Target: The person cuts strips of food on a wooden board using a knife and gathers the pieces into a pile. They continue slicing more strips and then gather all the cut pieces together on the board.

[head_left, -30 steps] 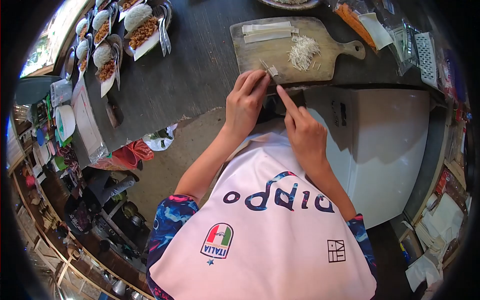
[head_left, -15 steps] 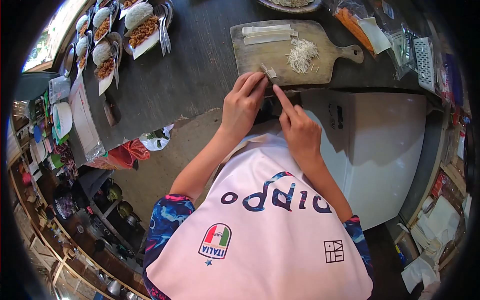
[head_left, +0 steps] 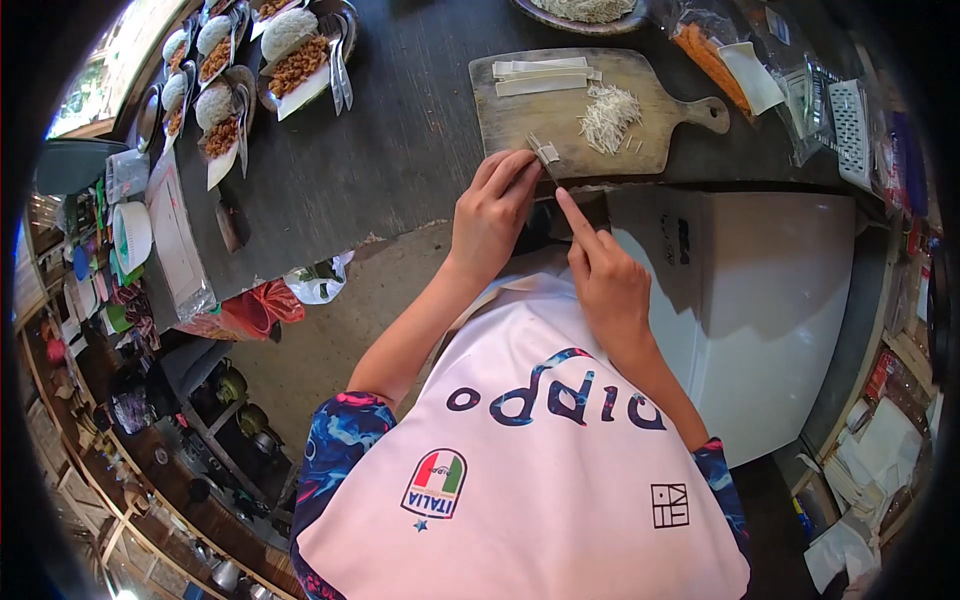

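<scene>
At the near edge of a wooden cutting board (head_left: 560, 130), my left hand (head_left: 495, 212) pinches a few short pale strips (head_left: 545, 150). My right hand (head_left: 608, 280) is closed around a knife, its forefinger stretched along the dark, narrow blade (head_left: 550, 172); the handle is hidden in my palm. The blade lies against the strips, beside my left fingertips. Longer pale flat pieces (head_left: 542, 84) rest at the back of the board. A heap of thin pale shreds (head_left: 608, 120) sits to their right, with a few loose bits around it.
Several plates of rice (head_left: 295, 60) with brown topping, forks and spoons stand at the back left of the dark table (head_left: 400, 110). A bowl of pale shreds (head_left: 580, 12) is behind the board. A grater (head_left: 850, 128) lies at right, and a white cabinet (head_left: 770, 300) stands below the table edge.
The whole view has shifted slightly, so the board and plates appear a little lower and further right. Both hands keep nearly the same pose at the strips.
</scene>
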Motion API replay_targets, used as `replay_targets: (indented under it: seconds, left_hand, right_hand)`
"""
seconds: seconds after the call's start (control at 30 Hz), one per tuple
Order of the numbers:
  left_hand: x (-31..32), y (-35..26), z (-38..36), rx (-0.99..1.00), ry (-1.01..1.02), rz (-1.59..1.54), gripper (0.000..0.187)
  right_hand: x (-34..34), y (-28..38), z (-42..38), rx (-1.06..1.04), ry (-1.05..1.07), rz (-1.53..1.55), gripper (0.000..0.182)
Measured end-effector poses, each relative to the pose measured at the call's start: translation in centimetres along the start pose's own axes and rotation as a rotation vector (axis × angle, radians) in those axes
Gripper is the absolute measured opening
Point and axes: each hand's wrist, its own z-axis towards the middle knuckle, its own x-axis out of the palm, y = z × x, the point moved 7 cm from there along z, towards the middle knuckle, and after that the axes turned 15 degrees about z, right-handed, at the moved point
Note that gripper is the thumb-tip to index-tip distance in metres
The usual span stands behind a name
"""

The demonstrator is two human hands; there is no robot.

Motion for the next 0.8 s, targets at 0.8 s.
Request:
replay_targets:
  seconds: [0.8]
  left_hand:
    - [-0.3, 0.2, -0.4, -0.022, -0.014, 0.012, 0.031]
  right_hand:
    - [1.0, -0.5, 0.7, -0.071, -0.055, -0.012, 0.063]
